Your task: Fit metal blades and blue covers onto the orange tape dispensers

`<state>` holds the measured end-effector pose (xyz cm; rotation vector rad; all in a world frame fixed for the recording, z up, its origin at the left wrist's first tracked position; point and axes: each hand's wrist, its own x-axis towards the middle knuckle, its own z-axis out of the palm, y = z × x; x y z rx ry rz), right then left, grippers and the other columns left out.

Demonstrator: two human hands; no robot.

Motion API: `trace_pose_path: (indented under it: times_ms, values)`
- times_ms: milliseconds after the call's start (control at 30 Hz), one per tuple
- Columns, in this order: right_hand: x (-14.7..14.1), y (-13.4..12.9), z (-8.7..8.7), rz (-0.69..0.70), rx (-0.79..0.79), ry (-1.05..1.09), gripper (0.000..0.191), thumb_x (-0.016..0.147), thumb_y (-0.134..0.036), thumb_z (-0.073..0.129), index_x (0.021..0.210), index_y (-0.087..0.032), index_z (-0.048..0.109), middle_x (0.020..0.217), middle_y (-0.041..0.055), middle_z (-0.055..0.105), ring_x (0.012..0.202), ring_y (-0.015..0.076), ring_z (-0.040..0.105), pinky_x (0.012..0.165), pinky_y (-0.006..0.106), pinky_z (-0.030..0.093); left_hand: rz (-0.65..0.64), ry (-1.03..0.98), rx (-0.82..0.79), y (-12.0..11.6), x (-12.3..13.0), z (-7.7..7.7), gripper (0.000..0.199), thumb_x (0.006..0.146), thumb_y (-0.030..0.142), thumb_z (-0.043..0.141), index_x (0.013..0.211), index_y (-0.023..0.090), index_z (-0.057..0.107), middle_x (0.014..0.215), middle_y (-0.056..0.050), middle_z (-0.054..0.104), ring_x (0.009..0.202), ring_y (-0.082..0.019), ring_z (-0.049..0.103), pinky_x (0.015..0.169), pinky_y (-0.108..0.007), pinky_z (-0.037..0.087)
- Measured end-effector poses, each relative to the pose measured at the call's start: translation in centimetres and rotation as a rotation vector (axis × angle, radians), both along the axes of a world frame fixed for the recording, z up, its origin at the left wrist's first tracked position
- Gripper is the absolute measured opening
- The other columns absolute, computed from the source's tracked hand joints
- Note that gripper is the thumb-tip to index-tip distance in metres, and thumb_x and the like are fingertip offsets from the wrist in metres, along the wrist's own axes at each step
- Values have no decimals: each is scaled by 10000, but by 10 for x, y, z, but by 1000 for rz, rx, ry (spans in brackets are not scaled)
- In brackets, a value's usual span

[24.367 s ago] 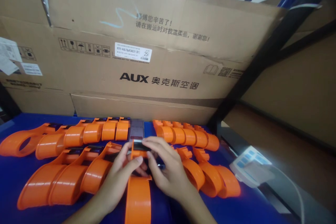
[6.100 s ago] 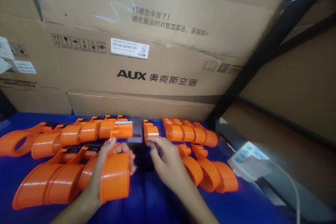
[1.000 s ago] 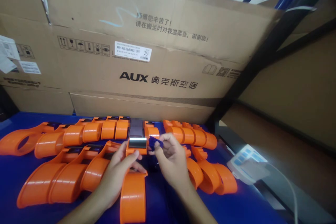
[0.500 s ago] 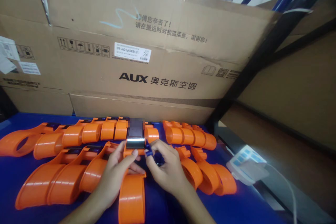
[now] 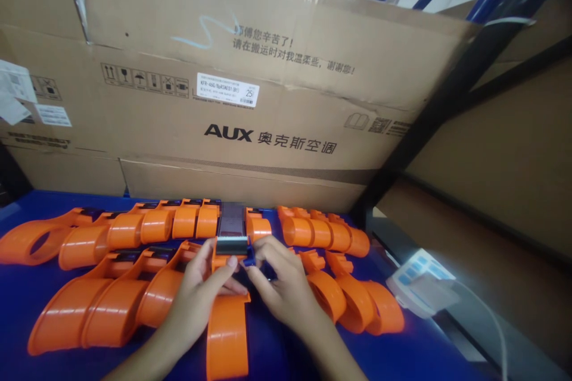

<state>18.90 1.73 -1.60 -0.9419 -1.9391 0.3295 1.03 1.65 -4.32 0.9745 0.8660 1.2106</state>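
Dispenser (image 5: 227, 336) between rows of similar orange dispensers (image 5: 156, 226), gripped in fingers of left hand (image 5: 200, 283); blue piece (image 5: 250, 257) pinched in fingers of right hand (image 5: 279, 277) at right end of toothed head (image 5: 231, 245).

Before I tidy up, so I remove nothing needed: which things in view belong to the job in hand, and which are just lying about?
Job in hand:
orange piece with toothed edge, in the left hand
small dark-blue part, in the right hand
similar orange pieces in rows, probably

Seemingly just there:
dark slab behind the hands
white device with cable
AUX carton
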Motion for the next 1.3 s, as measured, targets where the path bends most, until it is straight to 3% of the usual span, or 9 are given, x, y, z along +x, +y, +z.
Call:
trace_pose_path:
  times_ms: [300,500,600,767,867,967,1133,1300]
  values:
    - [-2,2,-5,19,4,26,225,1001,-169,601,834,-240,468,913,32,580,826,183,568,719,292,446,-18,-15,8,-2,1,2,403,920,420,773,1224,217,605,1100,-88,787,727,-233,814,704,-360,672]
    - [1,-3,4,78,-57,30,164,984,-230,625,870,-238,506,1003,56,622,906,208,607,813,328,486,4,-105,-34,-5,3,4,433,890,395,810,1237,221,617,1036,-63,813,755,-223,814,688,-306,649]
    - [4,-4,7,101,-100,158,128,1003,-277,601,896,-238,544,1072,65,643,981,223,627,878,345,489,32,-145,-92,-4,4,8,414,873,375,826,1188,200,622,923,-49,815,672,-200,799,660,-283,637]
    - [4,-1,7,81,-340,464,201,1058,-426,541,1178,-277,603,1120,57,692,1053,243,652,957,369,490,-50,-166,-120,-5,2,16,655,848,348,854,1389,207,514,890,-68,823,619,-195,774,627,-294,633]
    - [3,0,8,247,-583,511,392,1028,-506,585,1366,-315,533,1149,54,716,1013,250,689,970,397,504,-131,-183,-106,-8,1,18,789,881,333,822,1531,197,395,781,-69,815,631,-209,769,632,-297,623]
    - [4,1,8,404,-682,551,435,1005,-531,616,1379,-322,539,1137,49,716,933,237,702,975,414,508,-220,-179,-61,-10,0,17,772,948,332,748,1584,177,339,719,-77,803,654,-226,779,653,-301,609]
    - [5,4,3,451,-715,605,446,956,-549,687,1302,-299,557,1023,31,675,860,213,658,831,355,515,-290,-206,-63,-11,0,12,690,905,300,805,1515,245,487,1018,-108,824,749,-253,810,768,-379,633]
    - [2,3,2,263,-595,575,382,948,-515,731,1196,-273,571,1041,25,611,978,203,595,883,329,471,-330,-271,-50,-13,0,6,617,855,216,838,1429,300,628,1252,-94,780,1118,-310,767,975,-405,602]
